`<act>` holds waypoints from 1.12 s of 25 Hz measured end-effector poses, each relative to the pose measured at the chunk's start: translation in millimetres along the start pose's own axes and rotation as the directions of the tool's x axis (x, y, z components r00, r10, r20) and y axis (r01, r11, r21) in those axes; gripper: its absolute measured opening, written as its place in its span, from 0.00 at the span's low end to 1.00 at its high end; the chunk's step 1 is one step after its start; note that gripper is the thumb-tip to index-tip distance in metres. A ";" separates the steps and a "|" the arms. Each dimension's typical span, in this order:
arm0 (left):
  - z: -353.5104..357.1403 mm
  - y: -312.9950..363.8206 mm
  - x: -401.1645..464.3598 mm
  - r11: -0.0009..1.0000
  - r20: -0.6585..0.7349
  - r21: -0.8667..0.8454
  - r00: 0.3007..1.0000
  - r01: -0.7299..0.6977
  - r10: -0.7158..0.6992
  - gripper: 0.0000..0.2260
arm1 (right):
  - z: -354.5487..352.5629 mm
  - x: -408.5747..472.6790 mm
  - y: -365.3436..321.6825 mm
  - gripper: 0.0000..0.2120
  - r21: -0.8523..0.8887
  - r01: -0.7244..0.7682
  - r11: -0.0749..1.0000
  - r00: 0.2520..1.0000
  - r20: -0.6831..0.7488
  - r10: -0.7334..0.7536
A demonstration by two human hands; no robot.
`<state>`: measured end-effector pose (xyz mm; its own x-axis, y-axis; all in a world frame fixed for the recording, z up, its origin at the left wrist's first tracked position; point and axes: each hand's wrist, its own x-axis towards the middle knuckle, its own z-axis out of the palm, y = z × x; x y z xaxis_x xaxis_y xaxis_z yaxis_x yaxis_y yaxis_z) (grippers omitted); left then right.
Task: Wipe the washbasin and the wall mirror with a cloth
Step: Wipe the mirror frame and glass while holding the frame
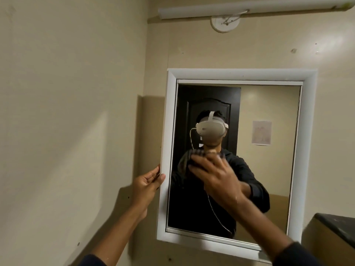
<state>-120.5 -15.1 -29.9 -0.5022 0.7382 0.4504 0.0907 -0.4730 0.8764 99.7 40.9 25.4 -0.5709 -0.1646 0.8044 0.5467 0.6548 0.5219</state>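
The wall mirror (236,156) is seen mounted on a beige wall (67,112), set in a white frame (169,131) and tilted slightly in the wide-angle view. The frame's left edge is held by the left hand (148,186): its fingers are curled round the outer side of the frame and the thumb is laid against the front face. The right hand (215,175) is pressed flat against the glass near the middle of the mirror, its fingers spread and straight. A dark cloth (197,153) is trapped between that hand and the glass, with only its upper edge visible above the fingertips (motion blur hides its pattern). Both forearms are bare, with dark sleeves (299,254) showing at the lower edge.

In the reflection a person in a dark shirt is seen wearing a white headset, with a dark door behind. A tube light fitting (249,9) is fixed above the mirror. A dark surface (340,225) is partly seen at the lower right. The washbasin is not in view.
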 end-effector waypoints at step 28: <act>6.6 -5.4 -1.9 0.997 -0.101 0.030 0.992 -0.077 0.079 0.21 | -6.7 -130.6 -10.4 0.14 0.035 0.132 0.991 0.977 0.165 -0.136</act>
<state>-114.3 -10.8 -34.3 -0.5777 0.6460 0.4989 0.1547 -0.5135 0.8440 172.6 50.6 -83.1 -0.7330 -0.1279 0.6681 0.4449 0.6528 0.6131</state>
